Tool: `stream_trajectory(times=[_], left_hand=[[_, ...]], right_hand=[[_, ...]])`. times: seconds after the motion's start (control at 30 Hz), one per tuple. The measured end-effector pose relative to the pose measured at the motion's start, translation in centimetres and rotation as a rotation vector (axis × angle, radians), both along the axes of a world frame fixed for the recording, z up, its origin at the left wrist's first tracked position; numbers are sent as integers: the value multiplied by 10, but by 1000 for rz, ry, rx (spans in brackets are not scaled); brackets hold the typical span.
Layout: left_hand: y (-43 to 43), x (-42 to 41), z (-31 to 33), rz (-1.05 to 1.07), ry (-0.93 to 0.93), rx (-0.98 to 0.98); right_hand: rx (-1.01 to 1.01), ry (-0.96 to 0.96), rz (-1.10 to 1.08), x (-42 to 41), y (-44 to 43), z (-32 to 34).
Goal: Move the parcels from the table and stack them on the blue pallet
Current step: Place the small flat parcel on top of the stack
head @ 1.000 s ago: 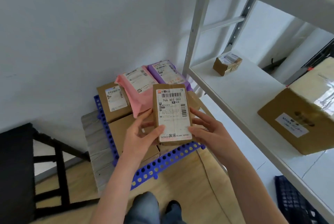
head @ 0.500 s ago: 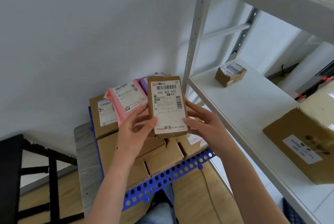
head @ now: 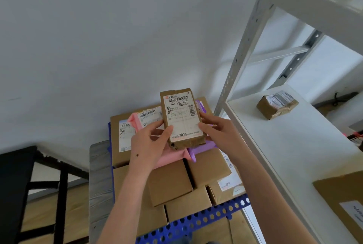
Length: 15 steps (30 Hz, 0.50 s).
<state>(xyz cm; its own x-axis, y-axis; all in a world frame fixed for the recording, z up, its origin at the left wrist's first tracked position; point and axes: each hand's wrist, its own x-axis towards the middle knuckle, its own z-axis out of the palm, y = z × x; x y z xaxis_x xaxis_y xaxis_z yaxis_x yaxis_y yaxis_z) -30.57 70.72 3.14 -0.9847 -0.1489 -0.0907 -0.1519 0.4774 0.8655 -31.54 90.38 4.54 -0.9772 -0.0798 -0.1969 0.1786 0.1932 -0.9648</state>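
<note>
Brown labelled parcel (head: 182, 117) is gripped by 2 hands, left hand (head: 151, 143) and right hand (head: 218, 131) curled round its sides, above the pink bag (head: 170, 157), purple bag (head: 198, 150) and boxes (head: 208, 167) on the blue pallet (head: 206, 218).

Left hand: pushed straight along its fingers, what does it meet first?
The left hand already grips the labelled parcel; beyond that, probably the pink mailer behind it, though depth is unclear.

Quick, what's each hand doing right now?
Left hand: gripping the labelled brown parcel.
Right hand: gripping the same parcel's other side.
</note>
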Motion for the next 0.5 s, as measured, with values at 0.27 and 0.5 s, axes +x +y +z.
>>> stream_trajectory(times=[0.27, 0.5], left_hand=[[9, -1, -4, 85, 35, -91], [18, 11, -3, 195, 61, -100]], right_hand=[[80, -6, 95, -20, 4, -8], [154, -23, 165, -30, 9, -10]])
